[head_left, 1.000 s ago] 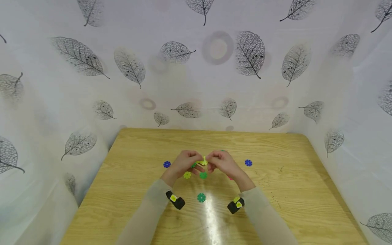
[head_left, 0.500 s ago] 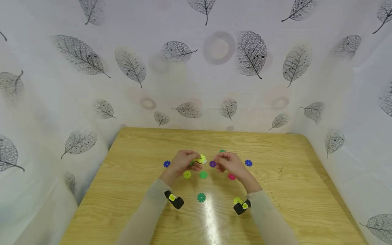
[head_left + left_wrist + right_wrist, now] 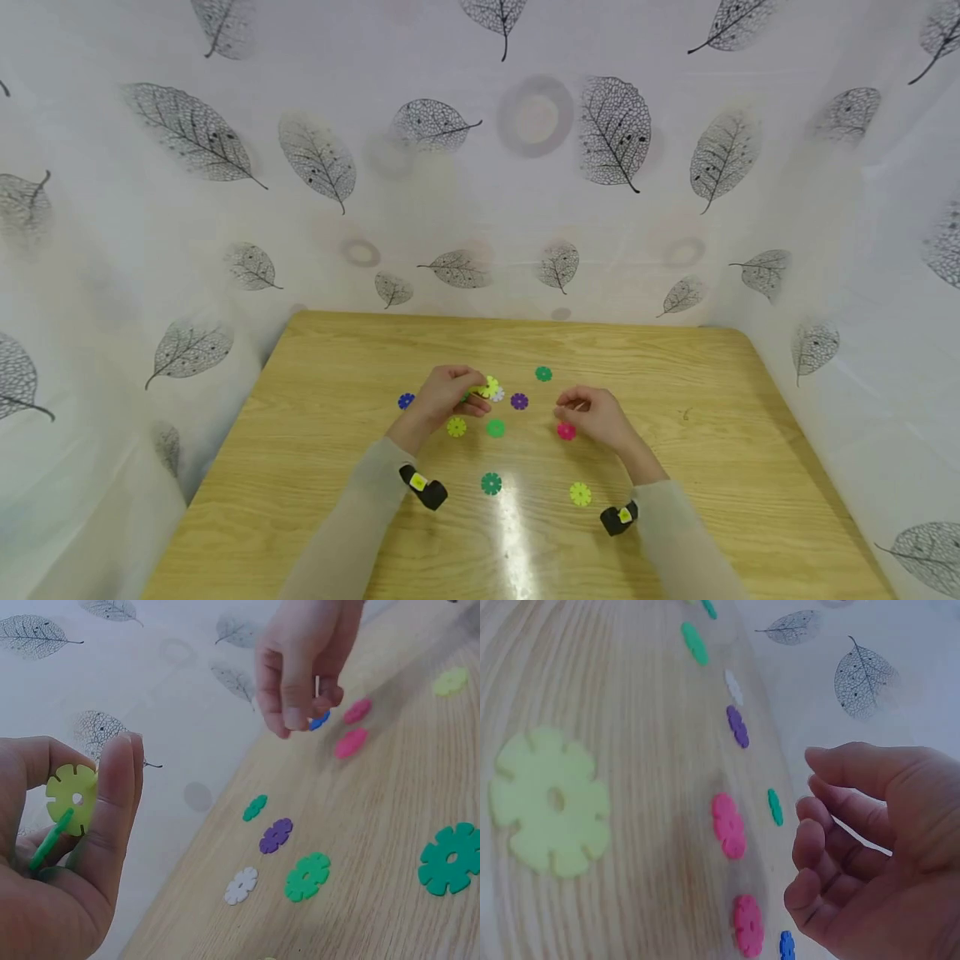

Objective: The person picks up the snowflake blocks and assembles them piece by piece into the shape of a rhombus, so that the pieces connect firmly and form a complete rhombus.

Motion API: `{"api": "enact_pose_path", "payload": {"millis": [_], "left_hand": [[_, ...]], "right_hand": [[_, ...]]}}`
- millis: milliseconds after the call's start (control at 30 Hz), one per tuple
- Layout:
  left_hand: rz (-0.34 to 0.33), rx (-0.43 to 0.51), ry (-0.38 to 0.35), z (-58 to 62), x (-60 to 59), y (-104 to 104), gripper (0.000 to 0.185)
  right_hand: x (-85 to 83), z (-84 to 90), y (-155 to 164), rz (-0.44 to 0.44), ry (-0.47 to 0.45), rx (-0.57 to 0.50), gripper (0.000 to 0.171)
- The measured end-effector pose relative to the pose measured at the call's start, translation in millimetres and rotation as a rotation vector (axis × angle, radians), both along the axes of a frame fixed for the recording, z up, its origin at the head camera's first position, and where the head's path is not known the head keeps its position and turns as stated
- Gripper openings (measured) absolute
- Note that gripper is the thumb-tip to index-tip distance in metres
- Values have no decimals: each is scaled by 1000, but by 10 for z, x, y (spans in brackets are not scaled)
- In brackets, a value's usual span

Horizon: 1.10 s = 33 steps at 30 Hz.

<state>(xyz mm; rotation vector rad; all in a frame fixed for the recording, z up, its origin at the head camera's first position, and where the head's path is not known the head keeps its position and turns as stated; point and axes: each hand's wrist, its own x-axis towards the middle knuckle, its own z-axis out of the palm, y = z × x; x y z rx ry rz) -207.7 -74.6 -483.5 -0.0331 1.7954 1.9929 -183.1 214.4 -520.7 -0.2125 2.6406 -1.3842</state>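
Observation:
My left hand [image 3: 450, 396] pinches a yellow slotted snowflake disc [image 3: 66, 791] between thumb and fingers, raised above the table. Joined edge-on to it is a green disc [image 3: 49, 844], partly hidden in the palm. Over the right part of the table, my right hand [image 3: 602, 418] holds nothing, its fingers loosely bent and thumb apart from them. Nearest to it on the wood lies a pink disc [image 3: 566, 431]; another pink disc [image 3: 748, 926] shows in the right wrist view.
On the wooden table [image 3: 360, 533] lie more flat discs: purple [image 3: 519, 402], white [image 3: 241, 886], blue [image 3: 406, 401], several green and yellow ones, including a yellow disc [image 3: 581, 494] near the right wrist. A leaf-patterned curtain [image 3: 480, 208] encloses the table's back and sides.
My right hand has moved away from the left hand, to the right and slightly nearer, uncovering the purple and pink discs. The left hand stays nearly in place with its joined discs.

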Motion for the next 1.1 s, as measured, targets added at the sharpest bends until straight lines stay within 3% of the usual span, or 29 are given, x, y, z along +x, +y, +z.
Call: {"api": "enact_pose_path", "payload": {"millis": [433,733,1100], "left_hand": [[6,-19,-13,10,-22,-72,18],[-9,-4,-23,15,-24,-72,16],[-1,-10,-25,21,-11,-50,16]], "right_hand": [[58,-93,42,25,-52,163,26],[72,-141,69,63,-12,213,22],[59,-162,82,59,-43,201,20]]}}
